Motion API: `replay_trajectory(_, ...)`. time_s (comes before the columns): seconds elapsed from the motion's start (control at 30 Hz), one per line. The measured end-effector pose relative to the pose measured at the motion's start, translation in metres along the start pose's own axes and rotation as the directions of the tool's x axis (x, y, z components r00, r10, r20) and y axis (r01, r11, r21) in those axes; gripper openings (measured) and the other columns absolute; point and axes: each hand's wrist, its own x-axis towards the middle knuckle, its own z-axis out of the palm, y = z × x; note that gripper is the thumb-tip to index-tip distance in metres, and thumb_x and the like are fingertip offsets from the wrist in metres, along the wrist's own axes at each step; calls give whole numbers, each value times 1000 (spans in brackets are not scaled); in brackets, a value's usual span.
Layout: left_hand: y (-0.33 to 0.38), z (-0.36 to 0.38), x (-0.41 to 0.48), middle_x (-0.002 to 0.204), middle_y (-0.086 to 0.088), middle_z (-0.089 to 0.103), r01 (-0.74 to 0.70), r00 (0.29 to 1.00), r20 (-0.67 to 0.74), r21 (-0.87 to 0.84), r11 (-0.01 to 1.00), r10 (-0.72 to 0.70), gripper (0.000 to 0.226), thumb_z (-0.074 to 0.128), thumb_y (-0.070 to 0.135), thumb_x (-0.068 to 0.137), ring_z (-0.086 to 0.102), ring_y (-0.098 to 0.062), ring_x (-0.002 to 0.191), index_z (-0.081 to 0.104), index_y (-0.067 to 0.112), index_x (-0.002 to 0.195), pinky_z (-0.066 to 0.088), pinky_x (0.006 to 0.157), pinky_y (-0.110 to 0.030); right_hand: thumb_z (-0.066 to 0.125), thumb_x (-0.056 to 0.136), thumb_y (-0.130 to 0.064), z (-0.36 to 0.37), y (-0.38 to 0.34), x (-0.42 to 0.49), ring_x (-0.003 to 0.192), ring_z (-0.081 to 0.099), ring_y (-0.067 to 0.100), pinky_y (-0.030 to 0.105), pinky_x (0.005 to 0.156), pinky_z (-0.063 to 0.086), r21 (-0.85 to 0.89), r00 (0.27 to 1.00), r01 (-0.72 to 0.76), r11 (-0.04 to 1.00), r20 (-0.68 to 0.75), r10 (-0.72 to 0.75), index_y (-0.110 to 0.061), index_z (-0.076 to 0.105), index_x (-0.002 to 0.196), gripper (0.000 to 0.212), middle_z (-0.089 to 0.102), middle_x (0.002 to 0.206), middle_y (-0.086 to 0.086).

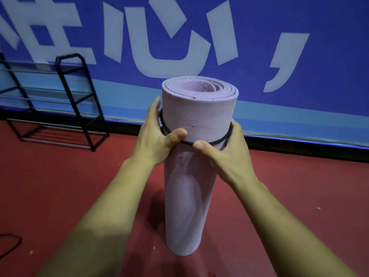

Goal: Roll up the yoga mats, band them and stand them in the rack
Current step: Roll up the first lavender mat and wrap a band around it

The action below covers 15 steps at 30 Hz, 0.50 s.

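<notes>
Both forearms (95, 226) reach in from the near edge toward a lilac mat (199, 108), which is rolled into a tube and stands upright on the red floor (60, 186), its spiral end facing up.

The left hand (157, 136) grips the roll from the left. Its thumb lies across the near face and its fingers curl round the far left side. The right hand (229, 154) clasps the roll from the right, with its thumb on the near face beside the left thumb; its fingers go behind the roll, out of sight.

A thin black band (211, 142) circles the mat at the level of the hands, in the upper part of the roll. Both thumb tips touch it at the front, and on each side it runs along the inner edge of the hand.

Far to the left, well apart from the mat, a black rack (68, 57) with metal rails stands on the floor against a blue banner (299, 21) with large white characters. A black cord (20, 241) lies on the floor at the near left edge.
</notes>
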Motion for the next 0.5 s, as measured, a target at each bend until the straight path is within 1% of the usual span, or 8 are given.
replay_trajectory(0.07,2,-2,-3,154,10,39,-89,996,-23,-125,988,87,147,61,98,48,40,-4,142,15,13,159,39,113,-32,82,45,-80,2,-11,7,132,51,3,37,107,48,22,1000,29,999,3,-29,-34,30,151,127,48,148,-15)
replay_trajectory(0.13,3,-5,-4,145,9,48,-140,990,-27,-182,973,138,138,69,91,51,48,2,133,26,11,155,42,102,-18,84,50,-70,8,-21,12,123,55,-6,25,97,51,67,996,78,995,36,-81,-39,35,143,110,53,138,-23)
replay_trajectory(0.17,3,-7,-6,140,6,53,-137,991,-27,-191,972,135,132,74,87,49,53,-1,128,34,13,151,44,98,-17,84,51,-67,11,-24,14,115,58,-9,18,89,52,85,994,92,992,49,-96,-42,38,137,100,57,131,-24)
replay_trajectory(0.23,-4,-11,-12,131,4,60,-95,995,-21,-188,978,93,118,83,75,45,59,-2,119,43,20,143,47,92,-19,82,51,-64,18,-24,13,107,60,-11,12,78,50,98,992,111,989,47,-116,-42,41,132,93,60,123,-23)
replay_trajectory(0.33,-22,-11,-24,123,10,63,-8,1000,5,-128,992,9,93,79,63,49,61,3,110,46,31,130,51,90,-25,84,50,-64,23,-10,9,105,63,-8,18,80,52,79,991,81,994,99,-89,-42,47,124,86,64,119,-21)
replay_trajectory(0.4,-27,-15,-29,127,7,61,23,1000,4,-107,994,-22,95,77,70,51,59,2,114,45,29,131,52,97,-33,86,49,-69,21,1,4,107,63,-8,23,85,55,45,984,25,999,173,-33,-41,51,124,88,66,118,-25)
replay_trajectory(0.43,-26,-18,-30,130,4,60,27,1000,-4,-103,994,-28,101,76,74,51,58,2,116,44,27,134,51,99,-31,86,48,-72,20,6,0,108,62,-9,24,89,55,12,978,2,1000,210,-5,-41,52,126,90,66,118,-28)
replay_trajectory(0.5,-18,-22,-29,138,3,54,10,999,-51,-125,992,-17,109,75,73,51,54,7,119,38,25,141,47,95,-15,85,47,-73,16,10,-4,112,58,-14,21,95,52,-59,965,2,998,263,14,-39,50,133,99,61,125,-33)
